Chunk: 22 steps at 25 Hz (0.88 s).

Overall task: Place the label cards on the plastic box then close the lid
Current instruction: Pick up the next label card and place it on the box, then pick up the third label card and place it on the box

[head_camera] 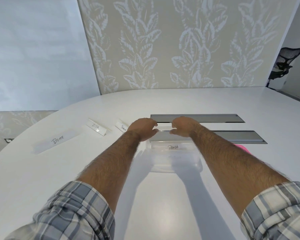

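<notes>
A clear plastic box (177, 166) stands on the white table between my forearms. A card marked PANDA (173, 147) lies inside it near the far wall. My left hand (143, 128) and my right hand (184, 126) are at the box's far edge, fingers pinched on the clear lid (164, 129), which stands raised between them. Left of the box lie three more cards: BEAR (56, 140) flat, ZEBRA (98, 129) folded like a tent, and PENGUIN (122, 128), partly hidden behind my left hand.
Two grey cable hatches (215, 118) (241, 136) are set into the table behind the box. A pink object (242, 146) peeks out from behind my right forearm. A black office chair (284, 63) stands far right, beyond the table.
</notes>
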### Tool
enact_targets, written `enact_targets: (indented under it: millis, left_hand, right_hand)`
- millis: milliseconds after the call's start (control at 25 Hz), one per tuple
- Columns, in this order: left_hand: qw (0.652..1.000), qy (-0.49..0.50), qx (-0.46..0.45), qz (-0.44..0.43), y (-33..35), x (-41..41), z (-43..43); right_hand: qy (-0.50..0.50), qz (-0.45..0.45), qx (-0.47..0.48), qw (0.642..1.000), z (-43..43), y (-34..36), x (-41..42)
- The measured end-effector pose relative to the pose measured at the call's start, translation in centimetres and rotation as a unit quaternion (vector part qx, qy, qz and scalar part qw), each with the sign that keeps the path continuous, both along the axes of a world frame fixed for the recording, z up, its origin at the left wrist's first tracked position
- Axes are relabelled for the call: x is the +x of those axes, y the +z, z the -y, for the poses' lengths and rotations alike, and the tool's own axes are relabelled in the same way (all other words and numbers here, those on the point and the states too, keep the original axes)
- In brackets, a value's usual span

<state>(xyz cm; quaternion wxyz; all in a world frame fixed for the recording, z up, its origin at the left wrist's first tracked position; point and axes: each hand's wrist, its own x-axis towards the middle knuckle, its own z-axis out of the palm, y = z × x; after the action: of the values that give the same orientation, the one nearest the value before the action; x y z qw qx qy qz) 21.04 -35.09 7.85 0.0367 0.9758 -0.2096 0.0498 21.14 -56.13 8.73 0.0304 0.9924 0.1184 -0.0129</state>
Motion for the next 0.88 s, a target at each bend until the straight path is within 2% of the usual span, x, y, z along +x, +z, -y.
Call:
enact_targets:
  millis: [280,880]
  left_hand:
    - [0.997,0.054,0.022,0.053,2.2,-2.7,-9.3]
    - [0.972,0.231,0.005,0.035,2.1,-6.8,-34.5]
  right_hand:
    - [0.063,0.043,0.099,0.992,-7.2,2.9,-1.8]
    - [0.183,0.039,0.084,0.979,-29.3,3.6,-1.1]
